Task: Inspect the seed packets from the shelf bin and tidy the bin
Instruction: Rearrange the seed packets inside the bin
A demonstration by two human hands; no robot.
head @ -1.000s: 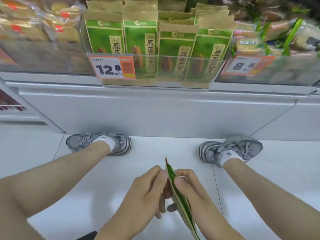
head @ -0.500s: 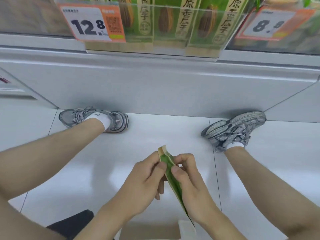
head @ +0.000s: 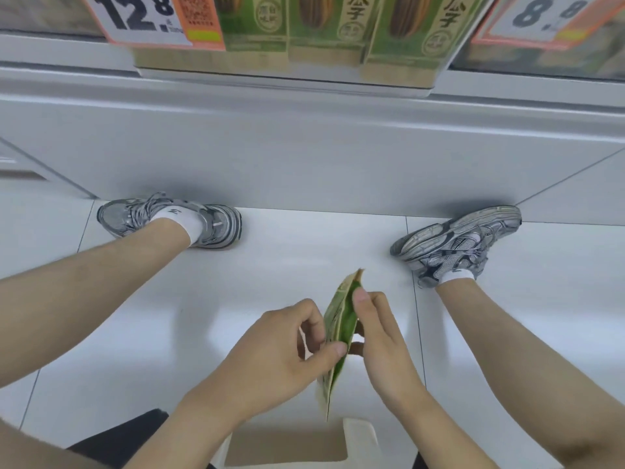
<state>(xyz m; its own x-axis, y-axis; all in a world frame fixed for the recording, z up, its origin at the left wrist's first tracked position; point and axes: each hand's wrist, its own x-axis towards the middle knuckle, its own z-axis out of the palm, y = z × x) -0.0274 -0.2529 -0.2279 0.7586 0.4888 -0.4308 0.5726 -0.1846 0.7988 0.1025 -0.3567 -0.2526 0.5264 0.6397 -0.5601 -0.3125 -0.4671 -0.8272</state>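
Observation:
I hold one green and tan seed packet edge-on, low in the middle of the view, over the white floor. My left hand pinches its left face with thumb and fingers. My right hand grips its right face, thumb near the top. At the top edge, the clear shelf bin holds more green seed packets standing in a row; only their lower halves show.
Price tags reading 12.8 and 8.8 hang on the shelf front. A white shelf base runs across. My two grey sneakers rest on the floor tiles. A tan box opening sits at the bottom.
The camera has tilted down and closer, so the bin has slid to the top edge. The packet has turned slightly between my hands, and my left fingers have shifted lower on it.

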